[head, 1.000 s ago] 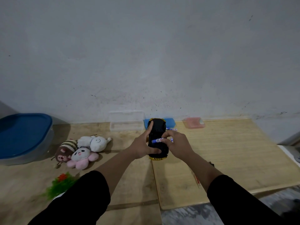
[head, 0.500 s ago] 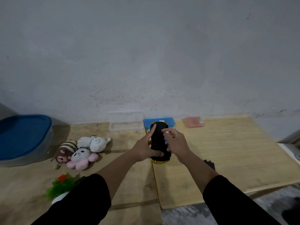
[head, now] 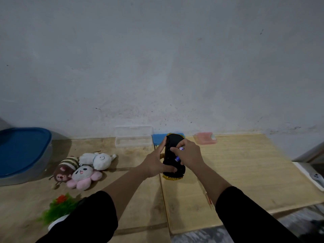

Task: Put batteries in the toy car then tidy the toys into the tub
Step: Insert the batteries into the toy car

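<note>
Head view: toy car point(head: 172, 161) gripped between left hand point(head: 155, 163), right hand point(head: 188, 154).

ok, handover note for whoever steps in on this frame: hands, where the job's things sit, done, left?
Left hand: grips the toy car, which is belly-up just above the table.
Right hand: pinches a battery against the car's underside; whether it is seated cannot be told.
Tub: far left, blue lid on.
Three plush toys lie in a heap between tub and car; a green plastic plant sits nearer the person.
Done: car turned over, battery at the bay.
Left: finish the batteries, take the tub's lid off, put the toys in.
</note>
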The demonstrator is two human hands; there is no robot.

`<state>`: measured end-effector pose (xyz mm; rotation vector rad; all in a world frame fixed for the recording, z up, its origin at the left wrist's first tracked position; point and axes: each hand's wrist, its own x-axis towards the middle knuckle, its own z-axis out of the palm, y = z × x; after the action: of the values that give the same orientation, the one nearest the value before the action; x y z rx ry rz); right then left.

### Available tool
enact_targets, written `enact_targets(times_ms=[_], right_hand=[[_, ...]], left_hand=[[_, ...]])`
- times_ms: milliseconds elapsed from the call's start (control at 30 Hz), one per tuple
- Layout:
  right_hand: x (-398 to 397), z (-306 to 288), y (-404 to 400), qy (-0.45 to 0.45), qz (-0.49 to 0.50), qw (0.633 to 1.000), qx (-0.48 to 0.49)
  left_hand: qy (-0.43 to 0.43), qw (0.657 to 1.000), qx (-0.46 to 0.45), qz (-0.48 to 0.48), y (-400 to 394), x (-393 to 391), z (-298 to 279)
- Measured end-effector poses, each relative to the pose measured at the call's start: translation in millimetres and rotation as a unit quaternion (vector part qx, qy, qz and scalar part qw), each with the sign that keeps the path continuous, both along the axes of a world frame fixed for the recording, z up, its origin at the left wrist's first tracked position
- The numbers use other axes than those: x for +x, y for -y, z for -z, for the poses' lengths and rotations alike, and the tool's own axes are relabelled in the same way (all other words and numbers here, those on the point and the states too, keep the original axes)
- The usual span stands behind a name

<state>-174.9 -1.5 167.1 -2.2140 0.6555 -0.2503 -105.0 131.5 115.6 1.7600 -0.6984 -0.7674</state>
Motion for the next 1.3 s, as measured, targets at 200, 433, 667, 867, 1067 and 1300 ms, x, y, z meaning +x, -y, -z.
enact_targets(times_ms=[200,433,667,867,1067,1300], right_hand=[[6,1,10,-0.026,-0.024,0.998,-0.046],[21,10,32,0.012,-0.074,0.997,0.026],[39,6,88,0.030,-0.112,0.992,0.049],[59,2,133,0.069,-0.182,0.980,0.050],[77,6,153,0.062,-0.238,0.967,0.062],[90,20,159,0.017,-0.232,0.972,0.044]], left_hand=[[-0.022,0.999,-0.028,-0.005,12,3,-1],[-0.025,0.999,-0.012,-0.037,35,10,3],[-0.005,0.995,0.009,-0.096,76,14,1],[0.003,0.989,0.017,-0.150,112,15,0],[0.011,0.978,0.038,-0.203,131,13,0],[0.030,0.968,0.055,-0.241,138,7,0]])
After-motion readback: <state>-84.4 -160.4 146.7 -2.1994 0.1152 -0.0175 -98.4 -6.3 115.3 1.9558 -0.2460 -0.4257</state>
